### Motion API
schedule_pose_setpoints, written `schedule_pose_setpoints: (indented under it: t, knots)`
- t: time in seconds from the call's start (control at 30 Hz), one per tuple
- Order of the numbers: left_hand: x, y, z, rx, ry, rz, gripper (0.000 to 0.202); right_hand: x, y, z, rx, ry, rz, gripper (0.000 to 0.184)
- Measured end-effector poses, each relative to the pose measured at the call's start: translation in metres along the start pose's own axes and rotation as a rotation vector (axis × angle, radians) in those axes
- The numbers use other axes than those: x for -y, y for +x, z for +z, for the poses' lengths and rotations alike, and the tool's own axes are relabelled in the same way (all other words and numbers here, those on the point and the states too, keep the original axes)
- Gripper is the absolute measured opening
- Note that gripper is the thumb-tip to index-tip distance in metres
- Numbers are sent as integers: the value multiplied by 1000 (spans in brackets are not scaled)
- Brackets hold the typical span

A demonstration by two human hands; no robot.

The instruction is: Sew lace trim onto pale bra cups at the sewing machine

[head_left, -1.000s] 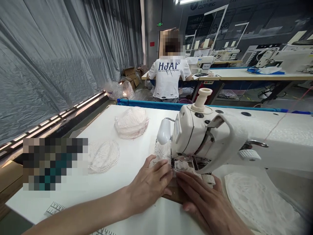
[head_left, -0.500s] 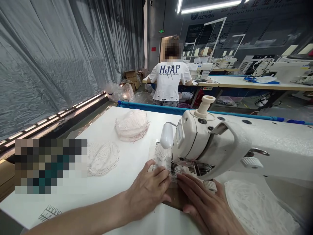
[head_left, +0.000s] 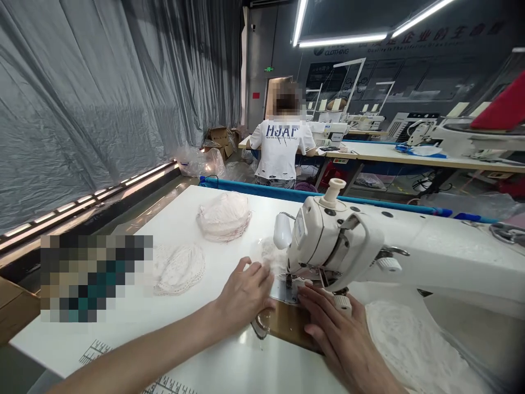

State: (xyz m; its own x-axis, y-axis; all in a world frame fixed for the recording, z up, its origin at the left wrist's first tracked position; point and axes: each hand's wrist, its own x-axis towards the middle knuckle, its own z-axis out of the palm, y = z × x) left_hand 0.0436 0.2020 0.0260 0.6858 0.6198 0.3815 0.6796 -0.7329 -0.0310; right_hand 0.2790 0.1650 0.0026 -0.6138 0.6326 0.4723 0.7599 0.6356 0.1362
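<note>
A white sewing machine [head_left: 369, 249] stands on the white table [head_left: 213, 355]. My left hand [head_left: 244, 295] lies on the table left of the needle, fingers curled, touching a small white lace piece [head_left: 270, 260] behind the presser foot. My right hand [head_left: 338, 336] lies flat, fingers stretched toward the needle plate, resting on a brown card [head_left: 287, 323] in front of the machine.
Two lace bundles lie on the table: a pinkish one [head_left: 224, 215] farther back and a white one [head_left: 180, 267] nearer. More lace [head_left: 410, 345] lies under the machine arm at right. A person in a white shirt [head_left: 282, 145] sits at the table beyond.
The view has lifted and pulled back. The lace piece now lies behind the needle, and the brown card under my hands shows more. My left hand's fingers have drawn in.
</note>
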Motion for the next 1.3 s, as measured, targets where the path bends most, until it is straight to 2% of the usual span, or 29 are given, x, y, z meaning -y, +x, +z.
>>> schedule_pose_setpoints:
  t: [0.1, 0.2, 0.27, 0.33, 0.37, 0.47, 0.5, 0.6, 0.67, 0.73, 0.83, 0.93, 1.03, 1.2, 1.3]
  knots:
    - [-18, -27, -12, 6, 10, 22, 34, 4, 3, -5, -6, 66, 19, 27]
    - [-38, -57, -32, 44, -124, 106, 39, 11, 3, -9, -23, 224, 52, 25]
    - [-41, -65, -44, 68, -211, 69, 28, 17, 3, -11, -8, 332, 107, 26]
    - [-35, -59, -50, 81, -234, -83, 9, 24, 3, -14, 12, 398, 170, 26]
    - [-29, -53, -50, 84, -241, -168, 7, 28, 4, -15, 25, 418, 201, 28]
    - [-11, -32, -43, 206, -316, -319, 41, 42, 9, -17, 71, 472, 263, 37]
    - [-7, -27, -40, 245, -379, -346, 43, 47, 12, -17, 89, 493, 281, 37]
    - [-4, -25, -41, 285, -620, -451, 16, 61, 22, -15, 89, 597, 341, 24]
    - [-8, -33, -50, 269, -792, -538, 19, 68, 28, -18, 111, 764, 364, 22]
    - [-12, -45, -65, 304, -995, -607, 22, 73, 32, -29, 246, 1035, 393, 28]
    - [-23, -63, -90, 451, -1325, -724, 29, 80, 32, -56, 529, 1461, 495, 33]
    - [-40, -80, -103, 526, -1589, -850, 39, 88, 24, -81, 669, 1664, 573, 38]
    - [-62, -94, -101, 502, -1764, -910, 45, 99, 11, -95, 716, 1703, 591, 37]
    - [-95, -114, -88, 333, -1800, -1008, 39, 114, -15, -102, 814, 1690, 594, 37]
    - [-106, -126, -81, 363, -1842, -1036, 38, 118, -29, -105, 808, 1650, 523, 38]
